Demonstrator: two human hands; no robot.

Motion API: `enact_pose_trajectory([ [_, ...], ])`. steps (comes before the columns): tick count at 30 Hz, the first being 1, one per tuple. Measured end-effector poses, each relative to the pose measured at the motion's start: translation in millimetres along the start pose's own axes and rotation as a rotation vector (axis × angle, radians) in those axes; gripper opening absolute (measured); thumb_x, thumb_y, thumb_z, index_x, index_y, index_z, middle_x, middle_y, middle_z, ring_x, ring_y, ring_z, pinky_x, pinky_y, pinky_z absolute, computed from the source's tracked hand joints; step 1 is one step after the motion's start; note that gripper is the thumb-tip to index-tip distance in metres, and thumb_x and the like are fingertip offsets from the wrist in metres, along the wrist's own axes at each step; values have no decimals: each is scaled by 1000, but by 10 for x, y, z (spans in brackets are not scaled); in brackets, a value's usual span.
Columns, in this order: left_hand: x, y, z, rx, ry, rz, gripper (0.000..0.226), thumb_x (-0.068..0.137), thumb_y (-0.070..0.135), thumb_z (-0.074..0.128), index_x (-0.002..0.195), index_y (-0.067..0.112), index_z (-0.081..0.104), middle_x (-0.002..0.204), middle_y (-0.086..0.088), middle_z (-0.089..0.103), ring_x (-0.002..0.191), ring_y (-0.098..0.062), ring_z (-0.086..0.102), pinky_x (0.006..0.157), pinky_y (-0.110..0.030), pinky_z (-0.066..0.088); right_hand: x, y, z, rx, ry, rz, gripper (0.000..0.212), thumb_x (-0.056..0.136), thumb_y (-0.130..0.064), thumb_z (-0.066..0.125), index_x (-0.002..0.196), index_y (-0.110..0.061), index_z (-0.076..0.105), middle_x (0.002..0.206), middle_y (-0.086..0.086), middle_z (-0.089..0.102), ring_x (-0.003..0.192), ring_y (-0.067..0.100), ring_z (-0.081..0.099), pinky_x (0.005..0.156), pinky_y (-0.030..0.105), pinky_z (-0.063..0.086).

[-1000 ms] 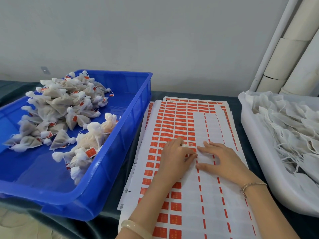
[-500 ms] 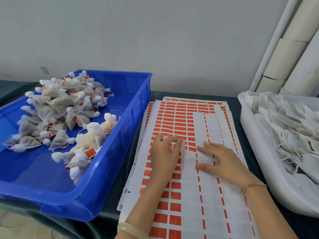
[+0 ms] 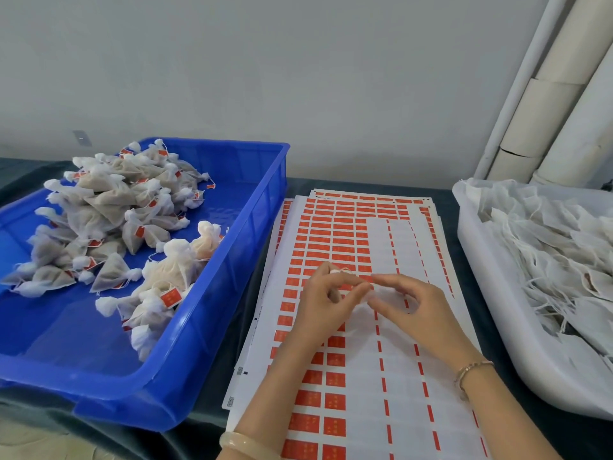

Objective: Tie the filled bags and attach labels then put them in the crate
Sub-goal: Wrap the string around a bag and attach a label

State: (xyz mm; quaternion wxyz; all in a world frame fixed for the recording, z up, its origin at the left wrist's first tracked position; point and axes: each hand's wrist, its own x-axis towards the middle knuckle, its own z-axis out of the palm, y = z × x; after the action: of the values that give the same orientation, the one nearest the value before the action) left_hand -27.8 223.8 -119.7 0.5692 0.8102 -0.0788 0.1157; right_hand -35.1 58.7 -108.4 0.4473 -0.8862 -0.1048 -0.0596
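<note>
- Over the sheets of red labels [image 3: 345,234], between crate and tub, my two hands meet fingertip to fingertip just above the paper
- My left hand [image 3: 326,302] has its fingers curled, with a loop of thin white string [image 3: 345,270] pinched at their tips
- My right hand [image 3: 419,310] comes in from the right, forefinger and thumb drawn close together beside the left thumb tip; the spot is a pale blur, so I cannot tell whether they pinch anything
- The label sheets lie flat in a fanned stack on the dark table [image 3: 348,184]; red labels fill the far rows and two columns near my left arm, while the middle and right columns are mostly bare backing
- Left of the sheets stands the blue crate [image 3: 212,330], its right wall just beside the paper; inside it lies a heap of tied bags [image 3: 109,207], many showing a red label, some lying against that wall
- Right of the sheets, a white tub [image 3: 481,293] holds flat white bags with loose strings [image 3: 547,247]
- A pale bangle [image 3: 245,443] circles my left wrist and a thin bracelet [image 3: 472,370] my right
- Pale tubes [image 3: 547,121] lean on the wall behind the tub
</note>
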Motion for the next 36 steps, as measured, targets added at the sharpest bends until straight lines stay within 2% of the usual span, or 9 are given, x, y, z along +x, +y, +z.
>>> enact_pose_trajectory([
  [3,4,6,-10,-7,-75,8,12,84,35,69,92,29,75,91,1,63,82,-13,51,65,-14,46,-8,-48,12,90,60,-6,22,74,-36,71,94,-42,66,94,-23,68,88,-3,65,86,21,51],
  [6,7,-6,-18,-29,-143,-2,13,87,34,66,94,27,75,92,-1,63,85,-19,54,71,-24,50,-6,-31,-1,98,64,-12,24,76,-24,75,92,-39,66,89,-18,70,82,-4,66,82,20,52],
  [10,-14,-3,-58,-134,-178,-26,26,96,40,49,96,30,74,99,5,63,95,-11,57,85,-20,45,11,50,-43,84,94,-1,22,79,-27,74,96,-38,65,90,-18,70,82,-3,66,80,16,50],
  [13,-16,28,-93,-179,-172,-43,34,91,49,37,97,39,70,110,13,65,92,-4,57,81,-16,41,35,93,-118,155,158,-2,18,82,-28,71,98,-36,66,91,-23,68,88,-2,65,74,11,51],
  [17,-4,50,-81,-183,-210,-25,38,92,49,35,112,39,65,122,21,62,117,3,52,98,-16,38,37,61,-130,269,189,14,16,82,-37,66,97,-33,65,88,-24,69,88,-3,65,66,1,45],
  [22,11,47,-69,-217,-193,10,40,94,42,37,128,32,58,132,24,55,126,6,46,106,-22,38,14,13,-48,325,122,7,25,78,-43,63,99,-30,64,86,-22,69,84,2,67,67,7,49],
  [26,4,47,-78,-249,-217,28,36,95,38,39,125,35,58,129,26,57,124,5,48,104,-18,39,25,13,5,304,-13,6,11,86,-29,65,96,-30,68,110,-23,65,102,0,61,82,10,49],
  [30,-22,57,-110,-280,-238,8,31,92,37,39,115,45,59,122,32,57,121,7,48,94,-4,38,3,-9,75,193,-168,-20,22,90,-15,63,100,-34,67,125,-20,58,115,1,53,101,18,40],
  [36,-17,68,-88,-217,-217,24,29,87,34,46,112,44,57,115,40,54,114,15,46,83,3,37,-18,-36,45,277,-140,14,21,89,-14,63,97,-33,69,96,-21,71,96,-1,64,76,9,49],
])
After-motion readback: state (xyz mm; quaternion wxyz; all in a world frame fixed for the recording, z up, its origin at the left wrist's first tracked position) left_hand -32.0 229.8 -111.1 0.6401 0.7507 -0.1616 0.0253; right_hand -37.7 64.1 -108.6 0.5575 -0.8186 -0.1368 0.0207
